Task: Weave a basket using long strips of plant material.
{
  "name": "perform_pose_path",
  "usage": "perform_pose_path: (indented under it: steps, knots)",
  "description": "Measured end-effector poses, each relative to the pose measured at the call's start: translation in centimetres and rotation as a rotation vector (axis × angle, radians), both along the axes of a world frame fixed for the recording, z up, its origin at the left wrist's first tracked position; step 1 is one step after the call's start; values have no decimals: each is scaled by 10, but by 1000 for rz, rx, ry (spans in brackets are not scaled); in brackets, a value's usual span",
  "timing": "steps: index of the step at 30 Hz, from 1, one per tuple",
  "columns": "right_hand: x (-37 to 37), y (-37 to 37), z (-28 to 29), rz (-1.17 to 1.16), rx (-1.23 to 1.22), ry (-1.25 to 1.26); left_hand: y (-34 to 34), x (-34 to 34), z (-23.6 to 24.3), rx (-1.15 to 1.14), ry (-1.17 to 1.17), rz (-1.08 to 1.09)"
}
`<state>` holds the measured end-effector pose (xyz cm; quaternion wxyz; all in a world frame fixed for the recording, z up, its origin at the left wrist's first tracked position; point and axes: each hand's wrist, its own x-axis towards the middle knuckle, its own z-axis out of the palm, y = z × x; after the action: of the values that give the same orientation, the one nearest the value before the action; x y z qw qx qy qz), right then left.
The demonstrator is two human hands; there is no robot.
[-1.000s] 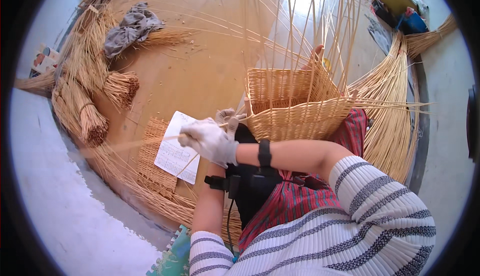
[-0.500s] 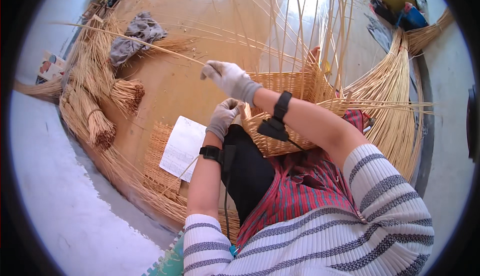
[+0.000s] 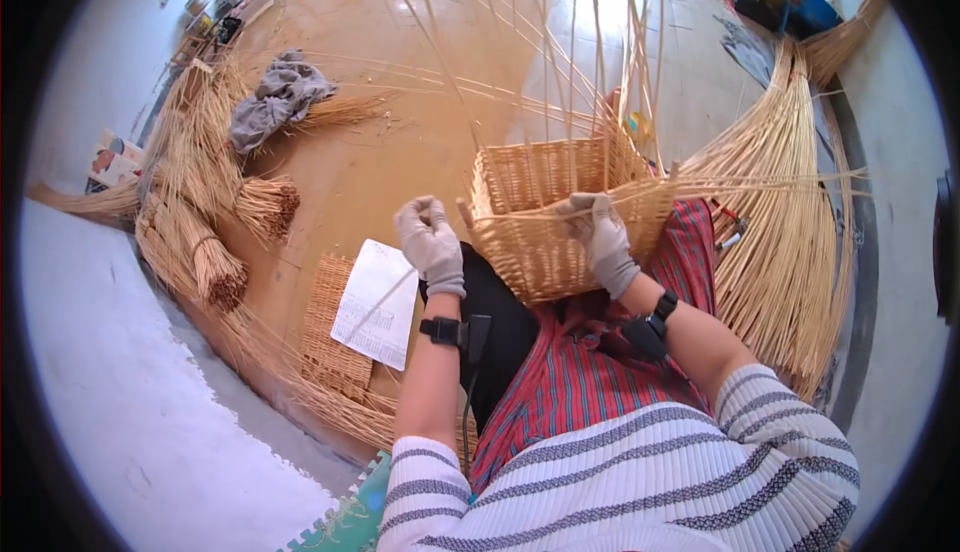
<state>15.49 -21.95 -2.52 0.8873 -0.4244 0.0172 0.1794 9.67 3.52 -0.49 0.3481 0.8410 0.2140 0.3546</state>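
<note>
A partly woven wicker basket (image 3: 560, 262) rests on my lap, with long upright stakes rising from its far side. My right hand (image 3: 603, 240) in a pale glove is at the near rim, thumb and fingers closed on a wicker strand (image 3: 520, 217) that runs along that rim. Just left of the basket's near left corner, my left hand (image 3: 432, 242), also gloved, is raised with curled fingers. What it holds, if anything, cannot be made out. A thin pale strip slants from beside this hand across a white written sheet (image 3: 378, 302).
Below the sheet lies a flat woven panel (image 3: 335, 337). Bundles of wicker rods (image 3: 215, 272) and a grey cloth (image 3: 282, 97) are on the left. A large sheaf of rods (image 3: 775, 242) spreads at right, near a blue container (image 3: 812, 12). Long strands stretch across the floor.
My right hand has come back from the upper left, where it held a long strand out, to the basket's near rim. My left hand has moved slightly left, away from the basket corner.
</note>
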Motion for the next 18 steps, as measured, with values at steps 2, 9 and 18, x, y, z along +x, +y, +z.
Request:
perform_pose_path:
  steps: [2, 9, 18]
  knots:
    - [0, -17, 4, 9, -244, 114, -18, -8, 28, 7, -66, -158]
    - [41, -8, 17, -375, -727, -756, -52, 35, 1, -573, 666, -498]
    - [71, 41, 63, -159, -461, -855, -48, 25, 4, -838, 488, -404]
